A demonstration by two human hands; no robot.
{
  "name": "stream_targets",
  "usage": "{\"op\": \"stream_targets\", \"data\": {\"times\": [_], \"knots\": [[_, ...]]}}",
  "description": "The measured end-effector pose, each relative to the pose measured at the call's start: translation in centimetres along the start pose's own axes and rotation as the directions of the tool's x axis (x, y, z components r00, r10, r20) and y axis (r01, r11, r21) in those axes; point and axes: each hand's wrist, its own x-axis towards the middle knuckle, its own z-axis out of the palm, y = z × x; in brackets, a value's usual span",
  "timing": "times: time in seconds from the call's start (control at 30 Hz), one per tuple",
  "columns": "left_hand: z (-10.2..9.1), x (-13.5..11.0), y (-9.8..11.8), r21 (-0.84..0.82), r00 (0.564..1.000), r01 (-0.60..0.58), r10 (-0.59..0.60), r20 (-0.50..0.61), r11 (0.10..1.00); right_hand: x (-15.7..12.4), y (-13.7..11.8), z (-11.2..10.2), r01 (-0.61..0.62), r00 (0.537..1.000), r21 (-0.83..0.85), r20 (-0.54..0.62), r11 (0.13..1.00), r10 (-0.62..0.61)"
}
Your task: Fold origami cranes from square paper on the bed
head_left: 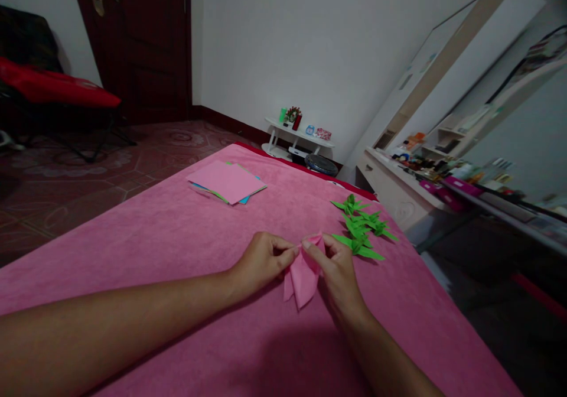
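Observation:
A partly folded pink origami paper (305, 279) is held between my two hands, its pointed flaps hanging down toward me. My left hand (266, 261) pinches its upper left edge between thumb and fingers. On the other side, my right hand (339, 267) grips the upper right part, thumb in front and fingers behind. Just beyond my right hand lie several folded green paper pieces (357, 225) with pointed leaf-like tips. Farther off to the left rests a stack of square paper sheets (225, 181), pink on top with green and blue edges showing beneath.
A pink cloth (146, 249) covers the surface under my hands. At the right stands a dressing table (398, 178) crowded with bottles. Against the far wall is a low white shelf (301, 136) with small items. A red folding chair (57, 90) stands near the door at left.

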Motion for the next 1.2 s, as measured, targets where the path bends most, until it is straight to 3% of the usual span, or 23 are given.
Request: {"op": "stream_targets", "data": {"times": [0.67,1.2], "knots": [[-0.1,-0.3,0.3,0.02,0.998,0.003,-0.004,0.06,1.0,-0.1,0.2,0.1,0.012,0.999,-0.036,-0.034,0.999,-0.014],[-0.1,-0.3,0.3,0.06,0.997,-0.03,0.026,0.066,0.998,0.0,1.1,0.0,-0.027,0.999,0.156,-0.035,0.987,0.033]]}}
